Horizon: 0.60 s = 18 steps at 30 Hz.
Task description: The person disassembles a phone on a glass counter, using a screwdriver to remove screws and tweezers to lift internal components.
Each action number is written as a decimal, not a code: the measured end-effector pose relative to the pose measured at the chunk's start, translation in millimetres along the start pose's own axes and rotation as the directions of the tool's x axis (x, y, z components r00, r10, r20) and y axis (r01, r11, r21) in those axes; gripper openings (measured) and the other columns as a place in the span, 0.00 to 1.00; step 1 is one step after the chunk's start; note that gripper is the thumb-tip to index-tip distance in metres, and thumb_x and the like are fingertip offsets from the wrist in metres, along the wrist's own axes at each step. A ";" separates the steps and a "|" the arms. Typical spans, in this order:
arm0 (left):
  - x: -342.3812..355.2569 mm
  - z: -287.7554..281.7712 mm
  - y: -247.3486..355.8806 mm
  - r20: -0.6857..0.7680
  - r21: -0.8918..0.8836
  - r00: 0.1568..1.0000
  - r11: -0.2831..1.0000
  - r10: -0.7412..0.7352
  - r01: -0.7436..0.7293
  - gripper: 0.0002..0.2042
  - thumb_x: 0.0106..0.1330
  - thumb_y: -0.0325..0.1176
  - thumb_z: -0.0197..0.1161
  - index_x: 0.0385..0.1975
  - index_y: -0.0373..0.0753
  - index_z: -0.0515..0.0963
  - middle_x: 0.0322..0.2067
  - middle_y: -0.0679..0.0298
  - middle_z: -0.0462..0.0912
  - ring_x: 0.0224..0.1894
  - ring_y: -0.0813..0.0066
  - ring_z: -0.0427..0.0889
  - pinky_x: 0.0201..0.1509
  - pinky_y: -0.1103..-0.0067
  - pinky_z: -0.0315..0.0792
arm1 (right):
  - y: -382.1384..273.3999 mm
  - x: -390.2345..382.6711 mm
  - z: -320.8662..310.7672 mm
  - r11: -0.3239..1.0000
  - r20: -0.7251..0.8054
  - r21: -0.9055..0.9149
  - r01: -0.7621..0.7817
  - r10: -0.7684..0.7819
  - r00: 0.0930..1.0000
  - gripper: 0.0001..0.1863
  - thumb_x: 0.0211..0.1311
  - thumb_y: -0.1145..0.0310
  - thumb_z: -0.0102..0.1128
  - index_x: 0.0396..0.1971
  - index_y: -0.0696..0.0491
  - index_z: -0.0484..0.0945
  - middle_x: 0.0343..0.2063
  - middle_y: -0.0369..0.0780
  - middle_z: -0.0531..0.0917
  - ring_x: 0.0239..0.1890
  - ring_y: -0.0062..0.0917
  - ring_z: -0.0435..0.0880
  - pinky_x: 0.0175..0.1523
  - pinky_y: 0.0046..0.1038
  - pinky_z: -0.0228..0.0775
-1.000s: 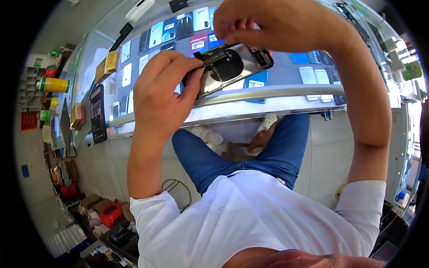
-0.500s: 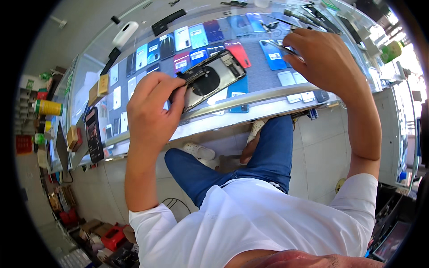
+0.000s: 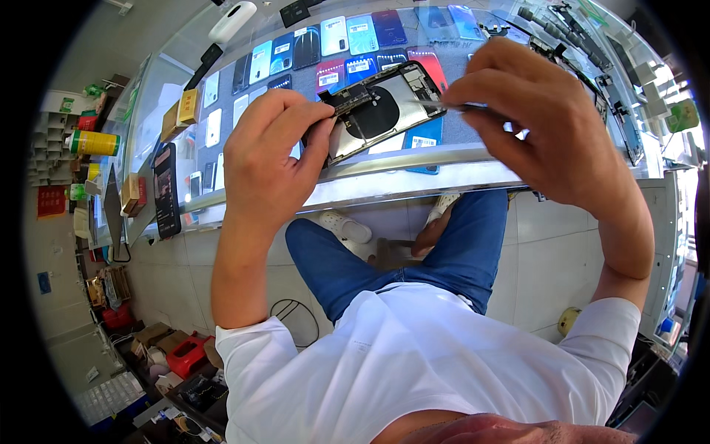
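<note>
Pinching the opened phone (image 3: 384, 112) by its left end, the left hand (image 3: 270, 144) held it at upper centre, insides up, apparently for access; toward upper right, the right hand (image 3: 546, 124) gripped a slim, blurred tool (image 3: 482, 112) in narrowed fingers.

the opened phone (image 3: 413, 96) has a smooth, silvery, metal-looking inner face, with a matt black disc (image 3: 380, 112) on it; the finish of the slim tool (image 3: 482, 110) is lost in blur. the bench (image 3: 177, 53) is clear glossy glass edged by a brushed-looking metal rail (image 3: 444, 157), over a matt, cloth-like grey lining (image 3: 460, 132). the blue phone (image 3: 423, 139) looks glossy; the shirt (image 3: 429, 348) is soft white cloth, the jeans (image 3: 318, 251) denim, the floor (image 3: 547, 270) smooth tile.
</note>
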<state>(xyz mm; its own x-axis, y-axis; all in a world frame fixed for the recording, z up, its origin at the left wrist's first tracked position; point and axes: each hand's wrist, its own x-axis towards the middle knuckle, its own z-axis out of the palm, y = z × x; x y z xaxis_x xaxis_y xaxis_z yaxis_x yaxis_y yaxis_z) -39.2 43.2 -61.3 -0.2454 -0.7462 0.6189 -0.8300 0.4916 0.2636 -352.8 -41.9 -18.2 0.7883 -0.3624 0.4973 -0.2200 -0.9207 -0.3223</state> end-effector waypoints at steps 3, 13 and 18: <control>1.4 1.6 1.2 -0.003 -0.016 1.000 1.000 -0.007 0.007 0.07 0.67 0.19 0.75 0.42 0.35 0.88 0.38 0.60 0.88 0.39 0.67 0.89 0.43 0.75 0.81 | 2.7 13.2 18.6 0.994 -0.009 0.082 0.065 -0.065 0.998 0.10 0.68 0.80 0.73 0.48 0.57 0.88 0.40 0.45 0.86 0.35 0.38 0.87 0.38 0.34 0.78; 2.2 -0.2 1.5 0.006 -0.012 1.000 1.000 -0.009 0.009 0.07 0.67 0.18 0.74 0.42 0.34 0.89 0.39 0.60 0.88 0.39 0.67 0.89 0.43 0.76 0.81 | 13.6 37.9 34.9 0.999 0.104 -0.003 0.041 -0.041 0.994 0.07 0.67 0.77 0.74 0.44 0.57 0.89 0.38 0.45 0.89 0.36 0.42 0.90 0.41 0.38 0.82; 1.9 0.4 0.6 0.003 -0.002 1.000 1.000 -0.002 0.002 0.07 0.67 0.18 0.75 0.42 0.34 0.89 0.39 0.60 0.88 0.39 0.67 0.89 0.43 0.75 0.81 | 12.2 41.8 37.3 0.999 0.117 -0.037 0.019 -0.014 0.993 0.06 0.67 0.77 0.74 0.43 0.57 0.89 0.38 0.45 0.89 0.37 0.42 0.90 0.41 0.37 0.82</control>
<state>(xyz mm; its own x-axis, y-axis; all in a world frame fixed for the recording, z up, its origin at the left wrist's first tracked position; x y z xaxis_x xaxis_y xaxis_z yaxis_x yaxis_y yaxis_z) -40.3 41.9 -60.3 -0.2448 -0.7485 0.6163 -0.8297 0.4906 0.2662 -301.1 -62.9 -31.4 0.8529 -0.3300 0.4045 -0.2263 -0.9320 -0.2830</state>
